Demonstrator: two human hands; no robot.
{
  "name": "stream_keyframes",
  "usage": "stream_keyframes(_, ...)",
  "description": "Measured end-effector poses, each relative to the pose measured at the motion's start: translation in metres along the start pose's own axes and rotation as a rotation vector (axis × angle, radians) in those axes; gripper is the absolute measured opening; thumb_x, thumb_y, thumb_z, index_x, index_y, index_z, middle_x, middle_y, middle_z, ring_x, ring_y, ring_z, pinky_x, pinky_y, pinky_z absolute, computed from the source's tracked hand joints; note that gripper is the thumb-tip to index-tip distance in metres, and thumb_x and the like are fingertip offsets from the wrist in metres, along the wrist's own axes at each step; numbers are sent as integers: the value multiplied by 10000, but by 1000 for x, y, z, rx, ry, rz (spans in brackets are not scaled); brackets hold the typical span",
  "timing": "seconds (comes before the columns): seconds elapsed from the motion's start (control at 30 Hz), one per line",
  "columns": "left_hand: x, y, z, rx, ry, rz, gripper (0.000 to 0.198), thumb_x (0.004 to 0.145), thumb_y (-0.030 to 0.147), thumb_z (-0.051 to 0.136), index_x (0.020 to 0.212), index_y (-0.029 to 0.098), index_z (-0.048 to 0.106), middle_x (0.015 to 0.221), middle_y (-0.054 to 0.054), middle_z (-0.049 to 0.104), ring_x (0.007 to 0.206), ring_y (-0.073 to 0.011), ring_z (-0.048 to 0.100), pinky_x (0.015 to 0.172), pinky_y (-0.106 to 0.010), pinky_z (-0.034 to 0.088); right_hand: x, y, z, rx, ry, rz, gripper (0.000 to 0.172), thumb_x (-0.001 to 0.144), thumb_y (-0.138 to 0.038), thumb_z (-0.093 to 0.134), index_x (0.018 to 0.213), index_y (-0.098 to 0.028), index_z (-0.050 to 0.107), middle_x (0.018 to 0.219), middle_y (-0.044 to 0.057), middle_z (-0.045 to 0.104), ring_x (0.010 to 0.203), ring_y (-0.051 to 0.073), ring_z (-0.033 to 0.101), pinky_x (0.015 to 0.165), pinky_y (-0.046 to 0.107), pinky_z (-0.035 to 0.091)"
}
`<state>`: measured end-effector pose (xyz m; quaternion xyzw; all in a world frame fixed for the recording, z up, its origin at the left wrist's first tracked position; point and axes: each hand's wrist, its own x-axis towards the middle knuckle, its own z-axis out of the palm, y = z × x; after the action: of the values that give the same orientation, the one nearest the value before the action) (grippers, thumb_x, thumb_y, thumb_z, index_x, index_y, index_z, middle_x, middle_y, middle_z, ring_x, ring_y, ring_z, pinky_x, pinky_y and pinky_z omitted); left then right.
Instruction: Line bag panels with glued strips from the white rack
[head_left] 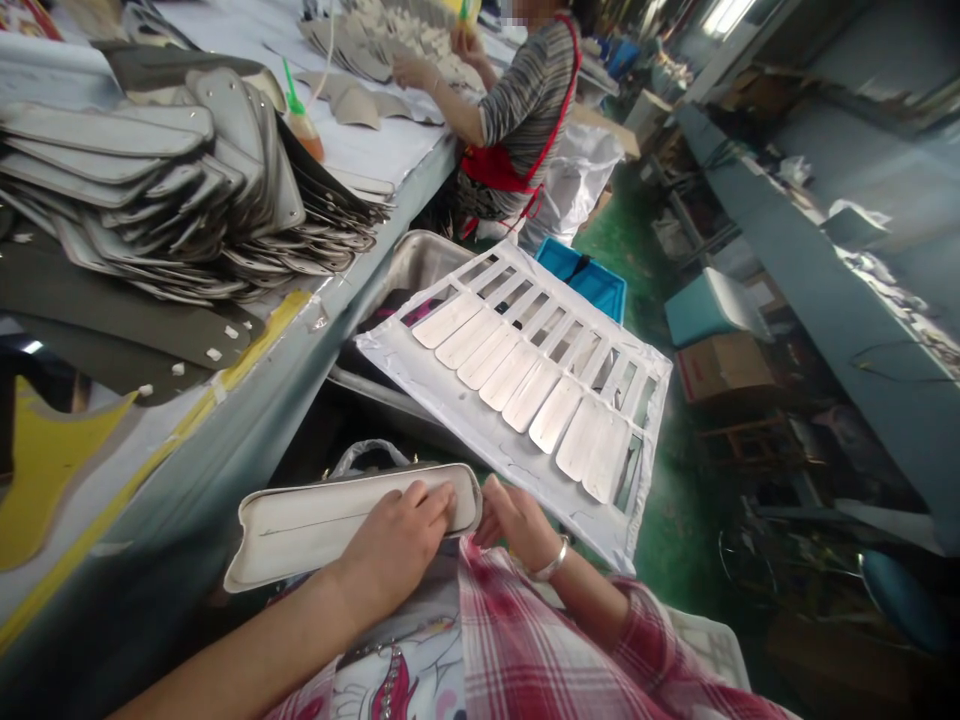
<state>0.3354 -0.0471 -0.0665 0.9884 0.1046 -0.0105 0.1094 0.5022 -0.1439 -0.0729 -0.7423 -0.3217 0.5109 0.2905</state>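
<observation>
Left hand [405,525] flat on pale panel [315,530], right hand [521,520] curled narrow at its end, grips unclear; steady, even pressure best.

A red-and-white plaid fabric shirt [540,640] is worn open over a pale top [431,655] printed with crimson and pink shapes, seemingly trimmed with small beads, though this is blurred. A smooth silver-coloured bangle [555,564] is worn on the right wrist [535,545].
</observation>
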Motion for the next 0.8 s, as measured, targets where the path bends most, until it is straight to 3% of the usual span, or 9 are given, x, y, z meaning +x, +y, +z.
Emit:
stream_keyframes(0.07,1,0,0,-7,9,-9,360,848,149,450,1199,155,535,1297,-47,507,973,-226,471,717,-346,480,4,5,-6,203,-84,88,579,828,-699,245,760,-162,451,592,53,600,523,192,631,499,298,508)
stream_keyframes(0.17,2,-1,-1,-4,15,-17,378,833,160,476,1207,150,528,1284,-37,516,946,-219,472,702,-342,482,12,10,-13,370,-193,134,565,686,-716,527,756,-161,446,584,34,608,548,194,646,512,286,527)
stream_keyframes(0.4,2,-5,-1,-18,16,-6,400,819,153,483,1216,145,526,1280,-43,520,954,-222,468,694,-335,480,27,8,-23,361,-362,158,569,608,-668,656,756,-149,477,588,33,634,539,173,646,473,231,525)
stream_keyframes(0.6,3,-11,0,-54,18,5,380,823,131,466,1195,151,539,1281,-43,517,952,-223,472,703,-331,481,39,-5,-24,268,-379,223,512,611,-602,700,685,-145,483,519,11,612,443,144,605,383,202,487)
stream_keyframes(0.8,8,-13,-1,-42,-9,-33,387,841,116,430,1218,134,513,1282,-78,517,953,-244,491,704,-359,485,44,-20,-16,168,-278,291,408,722,-498,670,643,-151,469,494,0,596,402,127,580,355,194,472)
